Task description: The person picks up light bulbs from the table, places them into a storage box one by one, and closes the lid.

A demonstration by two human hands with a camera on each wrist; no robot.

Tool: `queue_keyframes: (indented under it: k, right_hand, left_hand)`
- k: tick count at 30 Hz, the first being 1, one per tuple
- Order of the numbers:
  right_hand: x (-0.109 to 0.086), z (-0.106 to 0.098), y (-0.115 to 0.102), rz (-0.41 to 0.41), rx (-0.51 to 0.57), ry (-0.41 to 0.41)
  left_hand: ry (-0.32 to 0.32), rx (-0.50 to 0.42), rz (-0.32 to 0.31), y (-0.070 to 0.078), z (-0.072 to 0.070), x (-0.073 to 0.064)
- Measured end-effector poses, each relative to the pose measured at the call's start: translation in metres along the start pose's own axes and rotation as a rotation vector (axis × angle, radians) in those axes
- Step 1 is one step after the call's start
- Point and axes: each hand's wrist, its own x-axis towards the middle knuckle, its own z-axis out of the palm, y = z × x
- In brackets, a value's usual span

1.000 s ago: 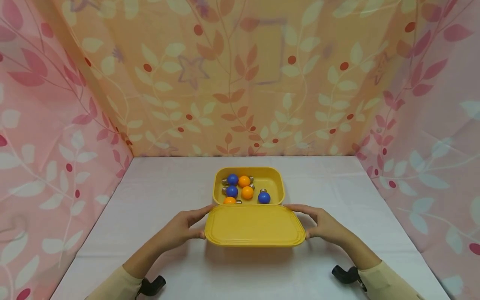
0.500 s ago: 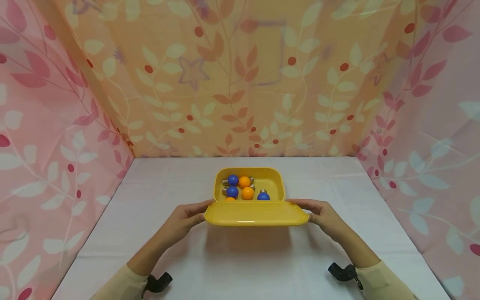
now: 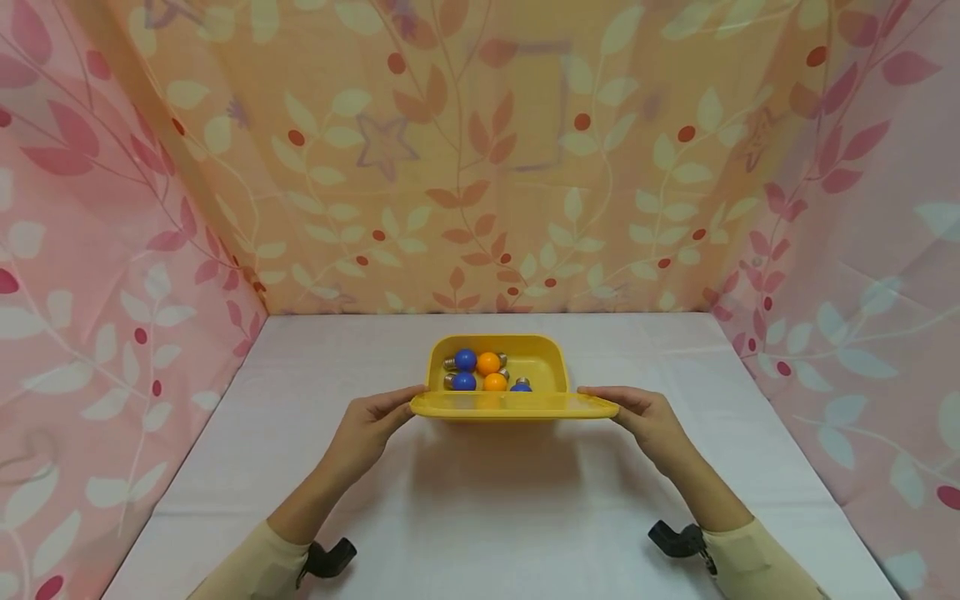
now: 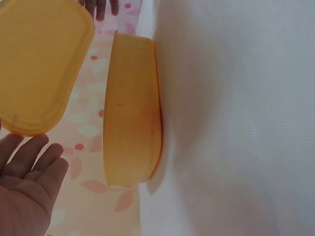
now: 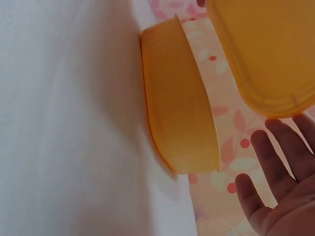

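Note:
A yellow plastic lid (image 3: 513, 407) is raised off the table, seen nearly edge-on in the head view. My left hand (image 3: 363, 429) pinches its left end and my right hand (image 3: 651, 421) pinches its right end. Just behind stands a yellow box (image 3: 546, 367) without its cover, whose near part the lid hides. Inside lie small light bulbs with metal screw bases, some blue (image 3: 466, 360), some orange (image 3: 488, 362). In both wrist views the box (image 4: 130, 108) stands on the cloth, apart from the lid (image 5: 275, 49) held above it.
White cloth (image 3: 480, 525) covers the table around the box. A leaf-patterned orange curtain (image 3: 480, 167) hangs at the back, with pink ones at left (image 3: 112, 333) and right (image 3: 847, 333). A black wrist camera (image 3: 330, 557) sits on the left sleeve, another (image 3: 678, 540) on the right.
Both hands have moved the lid slightly away from me and tilted it from broad-face view to nearly edge-on. It now hides the nearest orange bulb and much of the right blue one.

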Motion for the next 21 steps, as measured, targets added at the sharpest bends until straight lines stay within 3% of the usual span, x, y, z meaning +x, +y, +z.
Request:
queue_keyframes:
  k: [5,10,15,21]
  right_hand:
    - [0.001,0.004,-0.003,0.024,-0.006,0.103]
    - [0.000,0.005,-0.001,0.017,-0.014,0.180]
    - [0.001,0.007,0.002,-0.050,-0.018,0.228]
    - [0.003,0.010,-0.002,-0.117,-0.101,0.296]
  left_hand:
    - [0.070,-0.001,0.029,0.003,0.004,0.004]
    - [0.110,-0.019,0.018,0.005,0.007,0.006]
    - [0.119,-0.069,0.058,0.004,0.010,0.010]
    - [0.152,-0.105,0.127,0.001,0.015,0.013]
